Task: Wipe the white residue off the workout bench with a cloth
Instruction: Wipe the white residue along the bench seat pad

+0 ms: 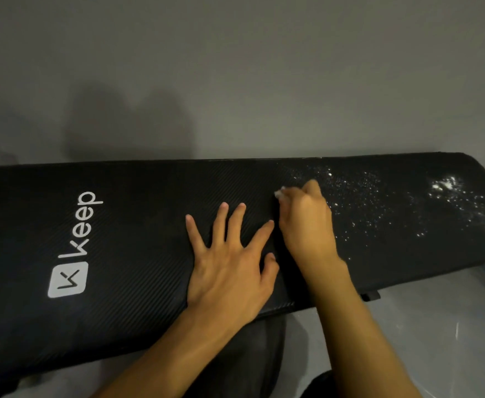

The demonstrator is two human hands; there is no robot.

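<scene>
Status: left hand (226, 271) flat on bench (134, 225), fingers (221, 222) straight and spread, holding nothing. The right hand (307, 222) sits just right of the left index fingertip, its fingers curled tight round a small white cloth (280, 193). Only a scrap of cloth shows, poking out past the knuckles, down on the bench top. White residue (364, 196) starts right at the right fingers and scatters on rightward, with the thickest clump well right of them near the bench end. Keep logo (74, 248) is well left of the left fingers. Grey wall (235, 67) is beyond the fingertips.
</scene>
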